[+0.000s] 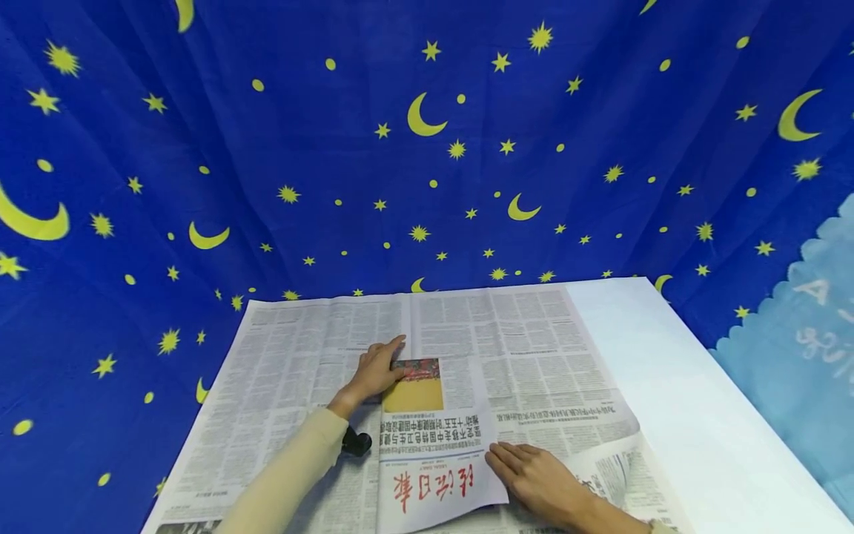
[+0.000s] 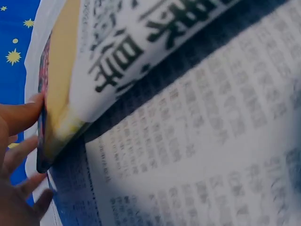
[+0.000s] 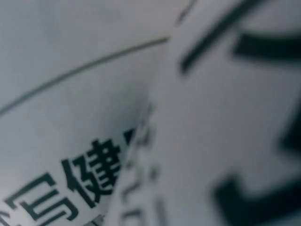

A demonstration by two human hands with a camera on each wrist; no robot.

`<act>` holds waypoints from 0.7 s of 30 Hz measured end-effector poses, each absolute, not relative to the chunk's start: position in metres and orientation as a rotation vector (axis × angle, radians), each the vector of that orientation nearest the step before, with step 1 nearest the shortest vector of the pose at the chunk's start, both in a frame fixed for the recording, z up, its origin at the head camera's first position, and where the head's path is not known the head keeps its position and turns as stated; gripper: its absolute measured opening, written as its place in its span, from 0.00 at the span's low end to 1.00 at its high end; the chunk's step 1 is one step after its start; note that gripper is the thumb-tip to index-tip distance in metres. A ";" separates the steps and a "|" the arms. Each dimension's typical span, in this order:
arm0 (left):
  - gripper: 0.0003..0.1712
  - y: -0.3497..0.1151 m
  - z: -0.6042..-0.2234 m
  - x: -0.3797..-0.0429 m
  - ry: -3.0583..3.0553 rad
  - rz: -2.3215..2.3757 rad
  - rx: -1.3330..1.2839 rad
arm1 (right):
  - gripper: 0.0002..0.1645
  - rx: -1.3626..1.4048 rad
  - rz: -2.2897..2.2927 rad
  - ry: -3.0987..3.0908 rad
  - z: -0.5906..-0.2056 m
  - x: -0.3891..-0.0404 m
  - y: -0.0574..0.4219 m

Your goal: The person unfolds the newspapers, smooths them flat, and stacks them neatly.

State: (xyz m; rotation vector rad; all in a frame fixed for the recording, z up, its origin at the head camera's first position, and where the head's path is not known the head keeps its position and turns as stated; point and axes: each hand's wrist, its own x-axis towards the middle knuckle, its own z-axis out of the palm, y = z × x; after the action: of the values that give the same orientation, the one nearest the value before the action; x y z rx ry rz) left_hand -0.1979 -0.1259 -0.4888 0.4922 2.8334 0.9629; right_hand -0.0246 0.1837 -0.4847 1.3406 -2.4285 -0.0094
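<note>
A folded newspaper section (image 1: 427,437), with red characters and a yellow-and-red photo, lies on larger spread newspaper sheets (image 1: 534,319). At the section's far left corner is my left hand (image 1: 376,368), thumb against the photo's edge and fingers extended past it. The left wrist view shows this left hand (image 2: 21,155) along the section's edge, fingers apart. My right hand (image 1: 537,478) lies palm down, its straight fingertips touching the section's right edge. Near that hand the section's lower edge lifts and curves. Only blurred printed paper (image 3: 89,183) appears in the right wrist view; the hand is not seen there.
A white tabletop (image 1: 667,371) shows right of the sheets. One sheet corner (image 1: 610,467) curls up beside my right forearm. Behind the table hangs a blue cloth (image 1: 360,185) with yellow moons and stars. A small black device (image 1: 356,443) sits by my left wrist.
</note>
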 end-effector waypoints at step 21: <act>0.18 -0.119 -0.488 -0.196 2.544 1.413 0.461 | 0.40 0.415 0.929 -2.963 -0.490 -0.024 0.160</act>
State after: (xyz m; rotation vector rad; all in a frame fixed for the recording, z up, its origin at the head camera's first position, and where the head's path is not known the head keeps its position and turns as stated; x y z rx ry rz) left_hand -0.1965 -0.1190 -0.4878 0.4610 2.5437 1.4129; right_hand -0.0244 0.1600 -0.4897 0.4146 -2.9634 0.9287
